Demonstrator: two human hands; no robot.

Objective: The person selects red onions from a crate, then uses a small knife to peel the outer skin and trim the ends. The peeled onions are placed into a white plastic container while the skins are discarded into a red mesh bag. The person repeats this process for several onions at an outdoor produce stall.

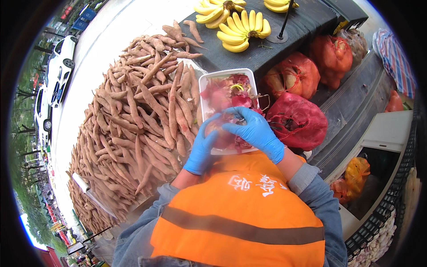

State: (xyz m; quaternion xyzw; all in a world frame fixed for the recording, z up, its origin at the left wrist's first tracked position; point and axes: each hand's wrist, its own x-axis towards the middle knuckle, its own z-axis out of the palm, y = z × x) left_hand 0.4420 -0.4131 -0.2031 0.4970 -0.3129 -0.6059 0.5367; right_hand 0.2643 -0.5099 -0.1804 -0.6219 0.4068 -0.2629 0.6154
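Observation:
My left hand [201, 145] and my right hand [250, 131] both wear blue disposable gloves. They curve around a blurred, pinkish red onion [216, 128], partly covered by the fingers. Beneath them is a white plastic tub [230, 71], its near end close to my orange apron [233, 213]. Dark red onion skins [241, 100] lie loose in the tub, with a small yellow-green curved piece [237, 87] on top.
A large heap of sweet potatoes [140, 116] rises on the left. Banana bunches [245, 31] rest on a dark mat [213, 50] ahead. To the right sit a red mesh sack [297, 120], orange mesh sacks [293, 75] and a white-framed opening [377, 177] holding bags.

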